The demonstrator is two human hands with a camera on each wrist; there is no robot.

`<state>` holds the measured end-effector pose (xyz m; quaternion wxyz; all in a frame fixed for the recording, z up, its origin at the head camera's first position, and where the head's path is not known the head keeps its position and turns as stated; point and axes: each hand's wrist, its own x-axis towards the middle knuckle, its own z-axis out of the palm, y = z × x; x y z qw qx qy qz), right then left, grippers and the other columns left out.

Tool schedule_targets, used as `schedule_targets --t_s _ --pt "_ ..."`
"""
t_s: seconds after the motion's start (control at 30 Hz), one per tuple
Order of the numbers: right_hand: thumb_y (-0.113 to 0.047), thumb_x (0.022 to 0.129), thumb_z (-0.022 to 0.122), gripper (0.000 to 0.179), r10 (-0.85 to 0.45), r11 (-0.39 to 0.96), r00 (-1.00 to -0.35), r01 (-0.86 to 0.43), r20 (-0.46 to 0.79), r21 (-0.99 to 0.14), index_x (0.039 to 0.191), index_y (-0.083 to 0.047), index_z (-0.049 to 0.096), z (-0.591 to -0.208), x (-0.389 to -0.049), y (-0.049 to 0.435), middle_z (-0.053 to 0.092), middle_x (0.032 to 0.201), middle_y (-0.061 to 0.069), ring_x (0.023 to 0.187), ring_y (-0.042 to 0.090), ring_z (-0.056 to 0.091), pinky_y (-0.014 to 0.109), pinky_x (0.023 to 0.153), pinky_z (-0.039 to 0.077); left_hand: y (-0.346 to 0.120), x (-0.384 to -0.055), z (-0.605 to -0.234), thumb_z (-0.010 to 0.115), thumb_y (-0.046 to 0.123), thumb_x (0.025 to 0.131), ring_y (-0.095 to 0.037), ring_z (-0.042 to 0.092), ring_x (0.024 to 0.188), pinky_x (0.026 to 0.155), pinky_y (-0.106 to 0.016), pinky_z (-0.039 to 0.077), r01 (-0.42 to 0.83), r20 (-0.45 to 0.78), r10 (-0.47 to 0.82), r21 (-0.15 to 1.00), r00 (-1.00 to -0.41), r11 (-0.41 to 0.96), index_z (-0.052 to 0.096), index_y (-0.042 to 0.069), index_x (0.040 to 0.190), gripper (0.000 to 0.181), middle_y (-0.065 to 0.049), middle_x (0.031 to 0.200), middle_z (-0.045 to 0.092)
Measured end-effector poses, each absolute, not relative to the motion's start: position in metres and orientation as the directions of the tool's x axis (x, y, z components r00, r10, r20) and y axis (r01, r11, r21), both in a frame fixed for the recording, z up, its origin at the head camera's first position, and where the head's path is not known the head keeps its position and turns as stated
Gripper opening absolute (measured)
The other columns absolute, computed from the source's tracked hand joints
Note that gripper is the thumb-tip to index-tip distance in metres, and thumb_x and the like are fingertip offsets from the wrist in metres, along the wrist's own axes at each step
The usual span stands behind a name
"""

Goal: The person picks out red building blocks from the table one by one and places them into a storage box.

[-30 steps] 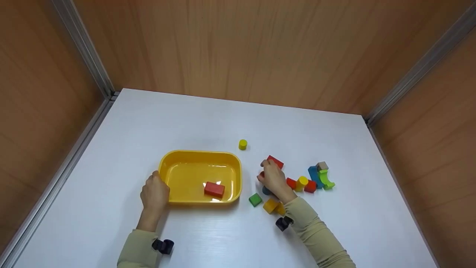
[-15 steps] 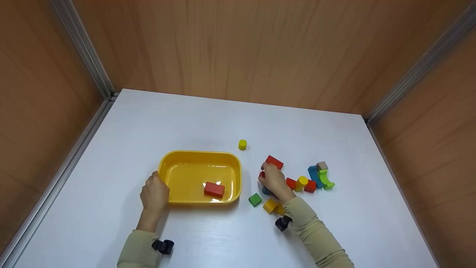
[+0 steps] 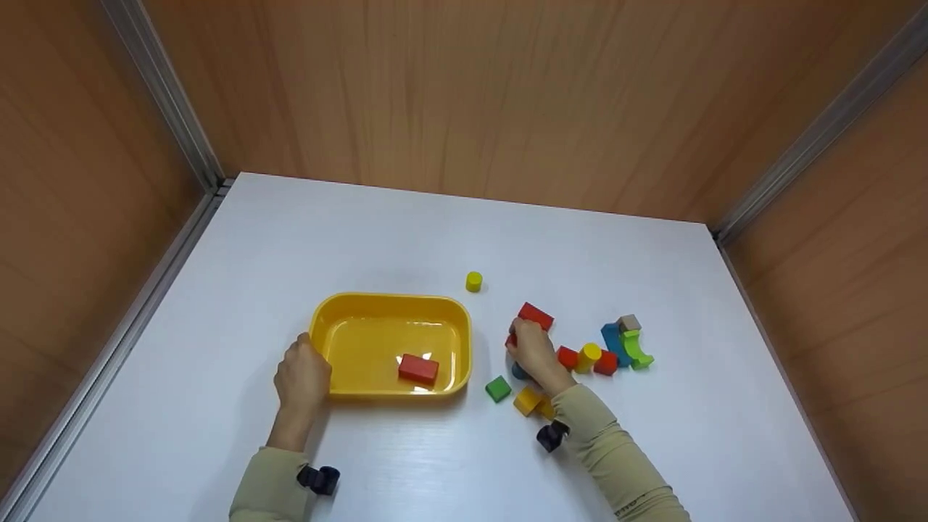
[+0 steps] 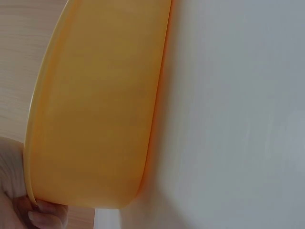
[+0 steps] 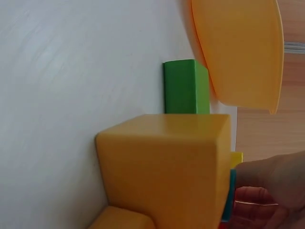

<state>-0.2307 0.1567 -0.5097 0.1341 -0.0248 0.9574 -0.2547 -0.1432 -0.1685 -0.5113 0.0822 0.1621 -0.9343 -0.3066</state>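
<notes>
Here, red block (image 3: 418, 369) in tray (image 3: 362, 341)

The right hand (image 3: 535, 351) has apparently drawn its fingers (image 3: 516, 325) inward.

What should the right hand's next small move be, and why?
Probably have the right hand pinch the partly hidden red block at its fingertips securely: the hand covers much of it, so I can't confirm a grip. The left hand grips the glossy yellow rectangular tray, the likely destination, where a red rectangular block lies.
</notes>
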Motion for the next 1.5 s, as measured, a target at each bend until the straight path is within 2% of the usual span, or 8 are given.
schedule_targets --t_s 0.3,0.53,0.63,1.17,1.3,1.5 --pt "-0.007 0.082 0.061 0.022 -0.136 0.838 -0.968 0.002 -0.211 -0.546 0.103 -0.003 0.056 -0.504 -0.229 0.156 0.056 0.088 0.006 0.08 0.02 0.052 0.032 0.076 0.048 -0.169 -0.144 -0.51 0.049 -0.007 0.081 -0.037 0.059 0.069 0.054 -0.043 0.048 -0.257 0.047 -0.35 0.589 -0.936 0.766 0.046 -0.017 0.105 0.027 -0.027 0.084 0.055" --pt "-0.009 0.081 0.063 0.026 -0.141 0.828 -0.968 -0.001 -0.207 -0.56 0.106 -0.004 0.057 -0.497 -0.226 0.15 0.056 0.089 0.004 0.081 0.02 0.051 0.031 0.077 0.047 -0.171 -0.142 -0.509 0.044 -0.009 0.081 -0.034 0.058 0.061 0.047 -0.04 0.047 -0.22 0.071 -0.327 0.605 -0.942 0.765 0.046 -0.02 0.105 0.026 -0.028 0.079 0.054" --pt "-0.01 0.082 0.062 0.027 -0.143 0.815 -0.968 0.004 -0.208 -0.579 0.108 -0.006 0.056 -0.492 -0.224 0.147 0.055 0.09 0.003 0.081 0.019 0.051 0.029 0.076 0.047 -0.171 -0.143 -0.509 0.045 -0.009 0.081 -0.035 0.058 0.062 0.048 -0.041 0.047 -0.219 0.071 -0.327 0.606 -0.942 0.765 0.046 -0.02 0.105 0.027 -0.029 0.08 0.054" --pt "-0.013 0.081 0.064 0.024 -0.249 0.78 -0.964 -0.144 -0.091 -0.609 0.104 -0.01 0.059 -0.461 -0.212 0.124 0.057 0.092 0.002 0.079 0.017 0.051 0.025 0.073 0.048 -0.169 -0.143 -0.509 0.044 -0.007 0.083 -0.036 0.058 0.067 0.052 -0.043 0.047 -0.271 0.022 -0.356 0.602 -0.934 0.751 0.045 -0.017 0.108 0.028 -0.028 0.085 0.055" --pt "-0.012 0.08 0.064 0.025 -0.301 0.755 -0.953 -0.21 -0.044 -0.621 0.105 -0.008 0.059 -0.459 -0.211 0.119 0.058 0.093 0.003 0.079 0.016 0.052 0.024 0.073 0.048 -0.169 -0.144 -0.51 0.045 -0.006 0.082 -0.036 0.058 0.067 0.052 -0.044 0.046 -0.278 0.017 -0.36 0.599 -0.933 0.75 0.045 -0.017 0.109 0.029 -0.028 0.085 0.055" --pt "-0.01 0.081 0.063 0.024 -0.371 0.722 -0.928 -0.308 0.029 -0.62 0.103 -0.002 0.058 -0.46 -0.208 0.109 0.059 0.094 0.005 0.081 0.016 0.055 0.023 0.073 0.048 -0.166 -0.143 -0.511 0.049 -0.008 0.081 -0.033 0.059 0.061 0.049 -0.038 0.048 -0.273 0.048 -0.375 0.601 -0.926 0.751 0.047 -0.017 0.107 0.028 -0.027 0.084 0.056"
